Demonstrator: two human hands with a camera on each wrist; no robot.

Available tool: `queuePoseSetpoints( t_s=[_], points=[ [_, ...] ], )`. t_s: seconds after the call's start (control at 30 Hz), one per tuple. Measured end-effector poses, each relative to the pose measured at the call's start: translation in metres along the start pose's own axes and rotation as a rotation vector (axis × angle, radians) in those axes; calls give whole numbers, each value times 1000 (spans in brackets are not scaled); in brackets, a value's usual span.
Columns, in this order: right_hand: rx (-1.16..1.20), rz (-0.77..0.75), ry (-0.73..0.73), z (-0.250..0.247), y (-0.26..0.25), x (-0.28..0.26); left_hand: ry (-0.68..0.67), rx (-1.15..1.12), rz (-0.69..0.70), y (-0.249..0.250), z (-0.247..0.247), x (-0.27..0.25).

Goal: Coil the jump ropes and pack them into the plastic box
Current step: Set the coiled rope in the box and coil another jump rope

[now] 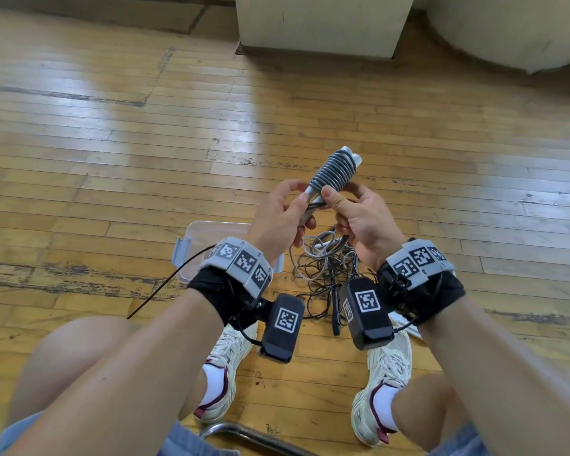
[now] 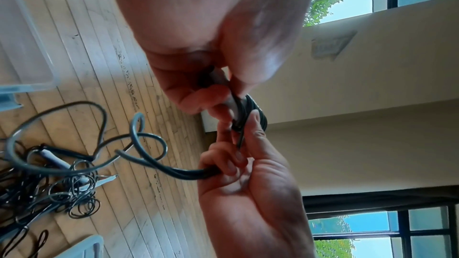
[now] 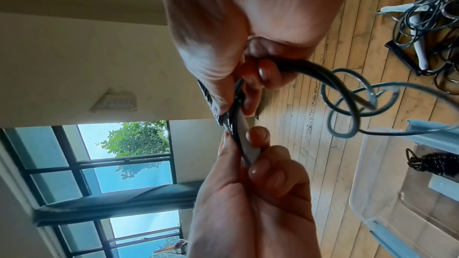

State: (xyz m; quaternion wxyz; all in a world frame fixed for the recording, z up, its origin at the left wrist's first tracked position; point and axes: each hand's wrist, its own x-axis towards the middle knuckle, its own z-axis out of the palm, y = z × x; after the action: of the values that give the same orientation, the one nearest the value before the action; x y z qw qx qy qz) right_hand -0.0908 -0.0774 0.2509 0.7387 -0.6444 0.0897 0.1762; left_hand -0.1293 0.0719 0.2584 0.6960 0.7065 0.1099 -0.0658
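Note:
A jump rope (image 1: 334, 171) with white handles and grey cord wound tightly round them is held up over the floor. My left hand (image 1: 301, 205) grips the bare lower end of the handles (image 3: 248, 149). My right hand (image 1: 339, 199) pinches the cord just below the windings, and the loose grey cord (image 2: 149, 144) runs through its curled fingers (image 3: 263, 72) in loops down toward the floor. The clear plastic box (image 1: 191, 248) stands open on the floor beneath my left wrist. A wound black rope (image 3: 437, 164) lies inside the box (image 3: 367, 193).
A tangled pile of other ropes (image 1: 326, 268) lies on the wooden floor between my feet, to the right of the box. A cream pillar base (image 1: 320, 24) stands at the far side. A metal chair edge (image 1: 244, 436) is below my knees.

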Motion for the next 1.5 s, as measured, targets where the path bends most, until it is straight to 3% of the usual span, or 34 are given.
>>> queuePoseSetpoints(
  t_s=[0.13,0.23,0.4,0.5,0.7,0.87,1.13,1.37,1.5],
  points=[
    [-38,-43,29,-1,-1,-2,-25,-24,-16,1,1,0],
    [-61,-51,25,0,-1,-4,-9,78,25,1,2,0],
    [-115,-39,55,2,3,-5,67,777,333,-12,4,-3],
    [-150,-37,35,6,2,-6,195,930,418,-16,6,-5],
    [-94,3,-122,0,-13,-7,210,834,427,-17,5,-4],
    [-76,-21,-145,-2,-13,-7,186,743,361,-16,3,0],
    [104,48,-249,0,-10,-4,205,115,74,-13,6,6],
    [7,-12,-264,2,-14,-5,94,-110,22,-7,8,0],
    [-36,6,-184,4,-13,-5,23,-230,-74,2,10,-6]
  ],
)
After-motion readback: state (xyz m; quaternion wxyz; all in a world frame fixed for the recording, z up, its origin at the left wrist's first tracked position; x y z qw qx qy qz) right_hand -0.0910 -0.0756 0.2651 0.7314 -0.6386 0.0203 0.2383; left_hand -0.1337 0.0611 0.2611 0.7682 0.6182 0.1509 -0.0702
